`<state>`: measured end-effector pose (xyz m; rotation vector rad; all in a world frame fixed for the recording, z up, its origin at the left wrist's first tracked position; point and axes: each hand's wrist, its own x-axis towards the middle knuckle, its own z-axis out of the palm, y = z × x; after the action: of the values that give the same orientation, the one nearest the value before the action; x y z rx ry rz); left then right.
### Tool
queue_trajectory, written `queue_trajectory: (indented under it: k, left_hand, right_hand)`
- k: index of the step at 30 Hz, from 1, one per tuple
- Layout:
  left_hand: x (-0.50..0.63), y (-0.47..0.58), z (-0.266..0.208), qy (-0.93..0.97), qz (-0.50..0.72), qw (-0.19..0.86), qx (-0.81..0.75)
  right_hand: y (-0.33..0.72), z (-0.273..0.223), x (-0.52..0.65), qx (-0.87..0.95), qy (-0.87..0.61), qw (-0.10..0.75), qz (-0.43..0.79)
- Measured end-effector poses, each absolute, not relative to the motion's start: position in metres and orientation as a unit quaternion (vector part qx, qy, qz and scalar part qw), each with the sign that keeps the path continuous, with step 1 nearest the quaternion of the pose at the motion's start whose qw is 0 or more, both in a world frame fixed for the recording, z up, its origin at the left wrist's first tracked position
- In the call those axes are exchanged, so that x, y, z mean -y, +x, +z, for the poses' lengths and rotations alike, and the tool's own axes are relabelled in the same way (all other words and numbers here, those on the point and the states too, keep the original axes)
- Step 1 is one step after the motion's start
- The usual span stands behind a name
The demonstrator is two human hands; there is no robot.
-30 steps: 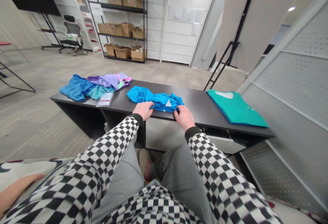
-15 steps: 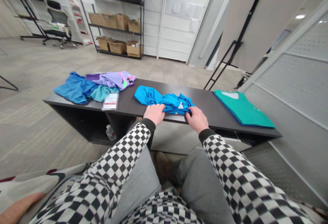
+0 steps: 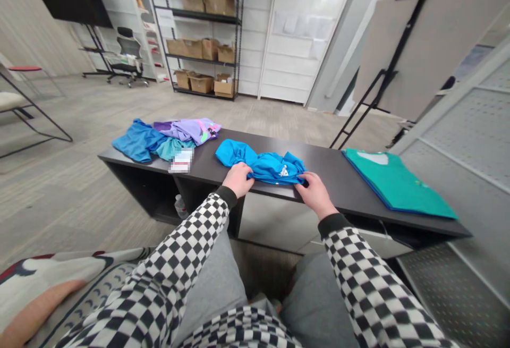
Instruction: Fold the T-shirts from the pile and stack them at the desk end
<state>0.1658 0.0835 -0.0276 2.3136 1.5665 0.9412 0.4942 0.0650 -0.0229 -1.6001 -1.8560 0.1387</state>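
Observation:
A bright blue garment (image 3: 265, 164), bunched and wrinkled with a small white print, lies near the front edge of the dark bench top (image 3: 207, 164). My left hand (image 3: 239, 179) pinches the garment's near left edge, fingers curled over the cloth. At the near right corner my right hand (image 3: 314, 193) grips the same cloth between thumb and fingers. What lies under the folds is hidden. To the right rests a flat folded green shirt (image 3: 402, 183) with blue cloth beneath it.
Crumpled blue (image 3: 139, 141), teal (image 3: 175, 149) and purple clothes (image 3: 187, 129) lie on the bench's left end beside a blurred white card (image 3: 181, 160). A plastic bottle (image 3: 180, 207) stands in the compartment below. A board on a stand (image 3: 402, 45) and grey panel (image 3: 470, 125) are at right.
The view has shifted, so the bench sits further right and lower in the picture. Both hands stay on the blue garment; the right hand's grip now looks slightly wider, with more of its fingers showing.

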Motion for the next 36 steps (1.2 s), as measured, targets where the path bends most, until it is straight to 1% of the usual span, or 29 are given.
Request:
queue_trajectory:
  k: [4, 7, 9, 11, 14, 16, 18, 20, 22, 25, 27, 30, 33, 36]
  left_hand:
    - [-0.084, 0.161, -0.010, 0.768, 0.331, 0.124, -0.535]
    - [-0.085, 0.150, 0.021, 0.741, 0.387, 0.172, -0.521]
    - [-0.088, 0.143, 0.048, 0.733, 0.433, 0.207, -0.482]
    - [-0.095, 0.142, 0.078, 0.729, 0.474, 0.226, -0.439]
    - [-0.106, 0.146, 0.128, 0.713, 0.528, 0.242, -0.393]
    - [-0.113, 0.150, 0.162, 0.708, 0.549, 0.237, -0.377]
    - [-0.115, 0.153, 0.196, 0.713, 0.556, 0.211, -0.372]
    - [-0.111, 0.153, 0.228, 0.723, 0.552, 0.159, -0.384]
    - [-0.101, 0.149, 0.256, 0.739, 0.534, 0.076, -0.404]
    - [-0.080, 0.137, 0.290, 0.770, 0.467, -0.065, -0.430]
    - [-0.068, 0.126, 0.310, 0.778, 0.415, -0.134, -0.453]
    - [-0.057, 0.108, 0.339, 0.758, 0.381, -0.199, -0.490]
    - [-0.054, 0.093, 0.370, 0.755, 0.379, -0.247, -0.475]
    - [-0.050, 0.085, 0.398, 0.759, 0.362, -0.288, -0.459]
  right_hand:
    - [0.506, -0.018, -0.067, 0.706, -0.607, 0.349, 0.108]
    - [0.516, -0.005, -0.066, 0.678, -0.615, 0.363, 0.171]
    - [0.521, 0.009, -0.067, 0.674, -0.593, 0.392, 0.198]
    - [0.525, 0.031, -0.070, 0.669, -0.558, 0.443, 0.211]
    - [0.528, 0.077, -0.078, 0.650, -0.493, 0.527, 0.239]
    - [0.529, 0.111, -0.083, 0.639, -0.454, 0.569, 0.248]
    - [0.532, 0.145, -0.089, 0.640, -0.428, 0.592, 0.239]
    - [0.537, 0.175, -0.092, 0.650, -0.417, 0.599, 0.212]
    - [0.542, 0.202, -0.089, 0.671, -0.418, 0.593, 0.156]
    - [0.548, 0.237, -0.072, 0.707, -0.443, 0.552, 0.004]
    - [0.550, 0.259, -0.056, 0.722, -0.458, 0.508, -0.104]
    - [0.551, 0.289, -0.036, 0.728, -0.459, 0.464, -0.207]
    - [0.551, 0.319, -0.022, 0.721, -0.464, 0.440, -0.267]
    - [0.551, 0.349, -0.012, 0.720, -0.480, 0.387, -0.320]
